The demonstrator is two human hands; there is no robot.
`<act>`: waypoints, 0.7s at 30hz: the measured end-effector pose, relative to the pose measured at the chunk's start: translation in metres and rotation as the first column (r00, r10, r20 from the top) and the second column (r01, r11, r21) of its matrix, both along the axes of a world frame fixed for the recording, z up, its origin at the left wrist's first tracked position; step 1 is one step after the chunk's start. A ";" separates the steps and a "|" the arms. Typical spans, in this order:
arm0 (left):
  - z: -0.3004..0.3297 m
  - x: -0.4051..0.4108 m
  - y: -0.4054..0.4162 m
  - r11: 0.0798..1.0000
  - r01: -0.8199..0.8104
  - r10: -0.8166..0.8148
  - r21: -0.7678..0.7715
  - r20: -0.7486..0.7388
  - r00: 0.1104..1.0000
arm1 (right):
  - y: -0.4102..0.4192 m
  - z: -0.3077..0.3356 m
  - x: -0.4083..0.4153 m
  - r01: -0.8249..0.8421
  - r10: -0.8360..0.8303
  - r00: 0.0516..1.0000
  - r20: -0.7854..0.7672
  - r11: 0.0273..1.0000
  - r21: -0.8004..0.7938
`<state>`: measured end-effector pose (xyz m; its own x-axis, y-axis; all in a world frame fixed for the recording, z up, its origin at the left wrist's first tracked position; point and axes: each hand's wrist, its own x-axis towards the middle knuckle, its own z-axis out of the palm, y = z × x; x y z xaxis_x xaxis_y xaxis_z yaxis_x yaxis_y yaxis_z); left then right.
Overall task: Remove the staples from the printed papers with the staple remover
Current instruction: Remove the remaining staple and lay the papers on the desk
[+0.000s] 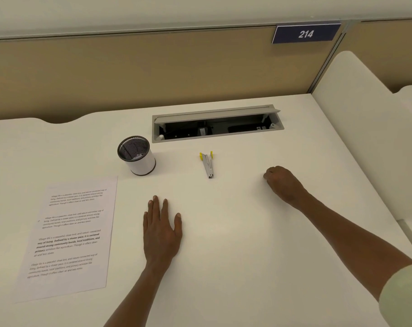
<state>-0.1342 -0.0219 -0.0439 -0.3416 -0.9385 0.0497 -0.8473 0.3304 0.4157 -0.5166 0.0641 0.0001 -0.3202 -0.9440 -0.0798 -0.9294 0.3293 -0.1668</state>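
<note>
We see the left hand [161,228] lying flat on the tabletop [235,256], fingers straight, holding nothing. The right hand [281,182] rests with fingers curled under, gripping nothing we can make out. The staple remover [208,164] lies between them, beyond the left hand's fingertips, touched by neither. The printed papers [68,237] lie just left of the left hand, with a mesh cup [136,155] beyond them.

You've only got the one view here, a wide-angle head cam looking forward and down onto the desk [224,244] from pretty close, with the far partition [129,74] along the top edge of the shot.
</note>
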 end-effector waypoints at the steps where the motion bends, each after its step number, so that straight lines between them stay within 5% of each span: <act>1: 0.000 0.000 0.000 1.000 0.000 0.000 0.000 0.001 1.000 | -0.001 0.000 0.000 0.016 -0.015 1.000 0.024 0.999 -0.043; 5: 0.002 -0.001 0.000 1.000 -0.001 0.001 0.006 0.003 1.000 | -0.004 0.008 -0.002 0.370 -0.258 0.889 0.378 0.891 -0.261; 7: 0.002 -0.001 0.000 1.000 -0.004 0.004 0.010 0.002 1.000 | -0.005 0.012 -0.006 0.621 -0.373 0.649 0.663 0.764 -0.177; 10: 0.002 -0.001 0.000 1.000 -0.004 0.004 0.010 -0.003 1.000 | -0.002 0.013 -0.009 0.793 -0.277 0.220 0.935 0.609 -0.006; 15: 0.000 0.000 0.000 1.000 -0.001 0.001 0.003 -0.007 1.000 | 0.000 0.024 0.000 0.833 -0.050 -0.213 0.976 0.513 0.208; 21: -0.001 0.000 0.000 1.000 0.000 0.000 0.000 -0.006 1.000 | -0.004 0.032 0.020 0.781 0.146 -0.483 0.863 0.518 0.349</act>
